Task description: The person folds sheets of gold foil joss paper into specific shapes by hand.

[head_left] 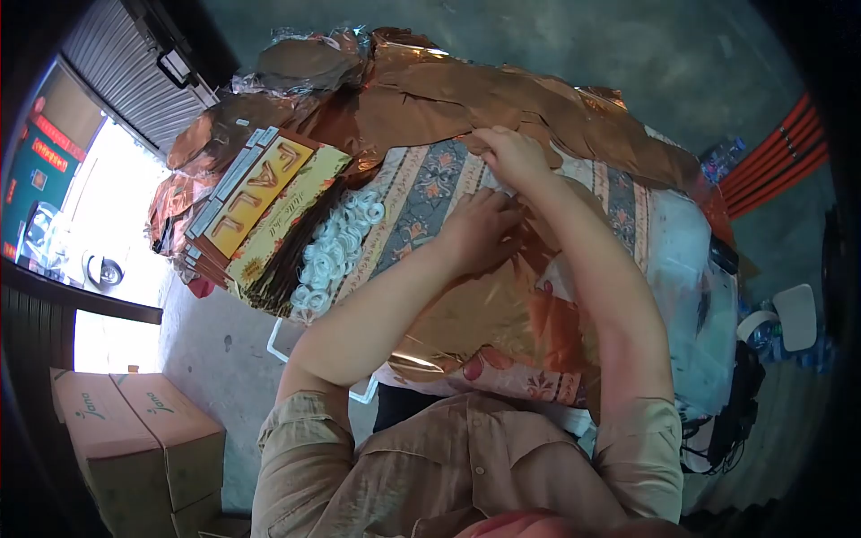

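My right hand (517, 160) reaches to the far part of the table, its thumb and fingers closed on the edge of a flat copper foil balloon (543, 148). Nearer to me, my left hand (484, 231) is curled over a copper foil piece, its fingertips partly hidden beneath the hand. More flat copper foil (484, 318) lies under my forearms. Left of my left hand are several white ribbon rolls (334, 247). Beside them leans a stack of printed packs (273, 193) reading "FALL". A patterned cloth (421, 193) covers the table.
A long heap of copper foil (430, 94) runs along the table's far side, with clear plastic wrapping (296, 76) at its left end. Clear plastic bags (686, 287) lie at the right. Cardboard boxes (139, 421) stand on the floor at lower left; orange poles (776, 161) stand at right.
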A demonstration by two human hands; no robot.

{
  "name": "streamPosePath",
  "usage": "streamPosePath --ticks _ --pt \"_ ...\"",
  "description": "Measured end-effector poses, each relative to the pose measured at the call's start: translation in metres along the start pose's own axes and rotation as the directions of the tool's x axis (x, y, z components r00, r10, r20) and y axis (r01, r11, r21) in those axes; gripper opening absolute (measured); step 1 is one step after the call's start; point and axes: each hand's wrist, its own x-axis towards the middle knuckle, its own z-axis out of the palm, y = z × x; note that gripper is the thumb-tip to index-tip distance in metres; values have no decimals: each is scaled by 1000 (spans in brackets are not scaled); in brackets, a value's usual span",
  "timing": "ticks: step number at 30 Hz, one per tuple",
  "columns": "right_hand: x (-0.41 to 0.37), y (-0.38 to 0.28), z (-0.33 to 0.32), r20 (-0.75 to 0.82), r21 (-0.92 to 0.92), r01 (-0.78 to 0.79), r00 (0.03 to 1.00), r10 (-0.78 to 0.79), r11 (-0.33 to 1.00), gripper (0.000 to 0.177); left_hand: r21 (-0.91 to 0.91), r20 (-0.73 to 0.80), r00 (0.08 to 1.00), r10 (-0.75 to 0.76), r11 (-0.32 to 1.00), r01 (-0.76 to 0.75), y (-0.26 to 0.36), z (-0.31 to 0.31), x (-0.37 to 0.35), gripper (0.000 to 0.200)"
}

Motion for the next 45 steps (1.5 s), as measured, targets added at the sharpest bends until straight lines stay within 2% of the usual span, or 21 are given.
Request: streamPosePath --ticks 5,7,9,11,13,15,17,18,20,21,23,24,26,27,29,30,34,36,42,43,45 --pt "1 6 -6 65 4 -77 995 77 997 14 -14 43 999 -15 1000 16 -8 4 0 32" --pt "-24 0 -33 -25 219 19 1000 -13 976 16 4 -42 999 25 1000 -25 -8 7 0 28" --pt "-61 -27 -81 144 411 -80 989 22 908 16 -3 -33 999 24 1000 -24 -9 6 -1 27" --pt "-105 -45 -119 245 445 4 961 -126 895 13 -14 -15 1000 21 1000 -21 -7 4 -2 27" --pt "-150 -68 -153 617 664 -361 760 -206 654 8 -19 10 1000 16 1000 -15 -3 -1 -1 26" --pt "-189 -80 -157 675 725 -404 579 -457 558 11 -19 35 999 14 1000 -13 1 -5 -1 27" --pt "-220 -91 -148 696 712 -249 378 -611 656 19 -67 14 1000 28 997 -27 -4 -2 -1 29" --pt "-233 -96 -146 694 712 -247 384 -609 657 19 -65 15 999 34 997 -33 -6 -2 -2 29" --pt "-255 -103 -145 848 483 -47 274 -454 874 28 -58 11 997 81 995 -80 -7 -2 -2 29" --pt "-260 -107 -148 847 482 -48 282 -451 875 28 -56 13 996 88 995 -87 -7 -2 -2 29" --pt "-261 -115 -159 945 269 -31 203 -258 963 32 -31 5 998 66 997 -66 -5 -2 -3 30" --pt "-263 -112 -160 945 267 -30 204 -256 963 32 -29 3 998 68 997 -68 -5 -1 -3 30" --pt "-266 -103 -162 842 372 -82 449 -299 924 25 -23 2 998 66 998 -66 -5 -1 -4 32" --pt "-261 -102 -164 841 370 -80 452 -298 925 25 -21 0 998 69 997 -69 -6 0 -4 32" --pt "-239 -101 -173 810 270 -17 544 -218 963 19 -64 -1 999 44 997 -44 -6 1 -4 31" --pt "-229 -98 -176 669 367 -13 698 -254 930 14 -63 -5 999 45 997 -45 -6 0 -4 31" --pt "-157 -69 -153 589 248 -72 803 -91 966 17 -42 10 999 44 998 -44 -3 0 -4 33" --pt "-106 -45 -126 463 190 25 879 -112 981 17 -25 -15 998 54 998 -54 -5 0 -2 32" --pt "31 5 -26 82 -17 30 996 -29 999 22 12 -20 1000 14 1000 -14 -4 5 1 30" --pt "50 5 -16 89 -16 47 995 -46 999 22 15 -32 999 0 1000 0 -3 6 1 30" --pt "85 1 4 155 -182 -17 987 46 983 33 56 -129 991 25 998 -18 -2 9 1 25"
